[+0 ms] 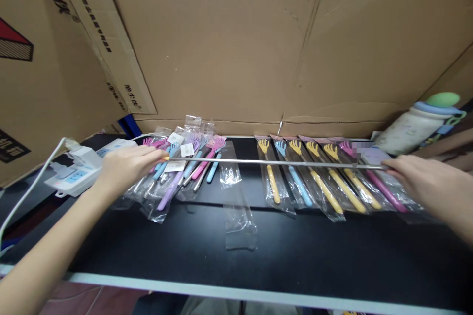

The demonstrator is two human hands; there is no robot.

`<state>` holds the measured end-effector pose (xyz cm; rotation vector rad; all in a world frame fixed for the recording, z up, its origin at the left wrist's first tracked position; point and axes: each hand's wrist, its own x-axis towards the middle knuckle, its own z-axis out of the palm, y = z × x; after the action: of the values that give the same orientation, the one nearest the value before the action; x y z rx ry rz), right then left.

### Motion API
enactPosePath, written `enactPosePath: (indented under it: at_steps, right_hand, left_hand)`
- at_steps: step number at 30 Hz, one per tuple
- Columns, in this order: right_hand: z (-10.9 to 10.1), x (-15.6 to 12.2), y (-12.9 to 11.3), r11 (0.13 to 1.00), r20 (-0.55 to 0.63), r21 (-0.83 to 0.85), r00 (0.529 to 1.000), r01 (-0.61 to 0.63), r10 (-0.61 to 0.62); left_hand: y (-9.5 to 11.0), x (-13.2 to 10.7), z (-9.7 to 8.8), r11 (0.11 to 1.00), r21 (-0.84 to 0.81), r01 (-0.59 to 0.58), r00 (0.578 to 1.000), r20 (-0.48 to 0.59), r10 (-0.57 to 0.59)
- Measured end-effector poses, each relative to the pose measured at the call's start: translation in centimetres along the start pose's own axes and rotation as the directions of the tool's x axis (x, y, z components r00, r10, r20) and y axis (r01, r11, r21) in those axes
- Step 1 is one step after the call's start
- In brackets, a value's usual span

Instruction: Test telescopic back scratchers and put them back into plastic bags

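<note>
A thin metal rod (258,161) stretches level across mid-frame, above the black desk (295,251). The left hand (125,165) pinches its left end. The right hand (424,179) grips its right end, over bagged scratchers (318,182).

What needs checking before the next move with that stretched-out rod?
1. Left hand has its fingers closed on one end of the rod: ok.
2. Right hand holds the other end: ok.
3. Rod is straight and level between the hands: ok.
4. Rod is clear of the bagged scratchers that it crosses: cannot tell.
5. Empty bag lies flat on the table, with nothing on it: ok.
6. Power strip is apart from the left hand: cannot tell; it sits close beside it.
</note>
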<state>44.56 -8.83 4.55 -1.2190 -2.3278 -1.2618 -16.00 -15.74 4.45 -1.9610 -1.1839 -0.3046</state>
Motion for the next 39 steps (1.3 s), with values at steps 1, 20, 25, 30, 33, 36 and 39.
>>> enactPosePath:
  at_steps: [1,20,25,30,33,36,39]
  right_hand:
    - [0.6,-1.2,1.0,0.998,0.002,-0.028,0.999,-0.053,0.054]
    - [-2.9,5.1,-5.9,0.980,-0.032,0.199,0.999,0.031,-0.025]
    - [-5.9,10.1,-11.2,0.961,-0.185,0.253,0.981,0.110,-0.064]
    - [-6.3,10.8,-12.4,0.965,-0.201,0.248,0.979,0.089,-0.039]
    - [-6.4,10.8,-13.9,0.940,-0.166,0.309,0.981,0.147,-0.099]
    - [-6.7,11.2,-15.5,0.926,-0.154,0.348,0.983,0.148,-0.099]
    - [-6.9,11.6,-16.2,0.925,-0.135,0.357,0.987,0.128,-0.084]
  left_hand:
    - [-0.6,-0.9,0.2,1.000,0.017,0.015,0.999,-0.032,-0.014]
    - [2.9,2.7,-1.2,0.995,-0.077,-0.061,0.988,-0.144,0.050]
    - [7.4,7.6,-2.3,0.985,-0.125,-0.116,0.969,-0.232,0.084]
    - [8.2,8.3,-2.7,0.983,-0.155,-0.101,0.973,-0.222,0.065]
    - [9.3,8.5,-3.1,0.962,-0.204,-0.181,0.970,-0.197,0.140]
    - [10.6,9.2,-3.4,0.955,-0.222,-0.197,0.968,-0.196,0.154]
    - [11.5,10.0,-3.3,0.954,-0.225,-0.197,0.964,-0.224,0.146]
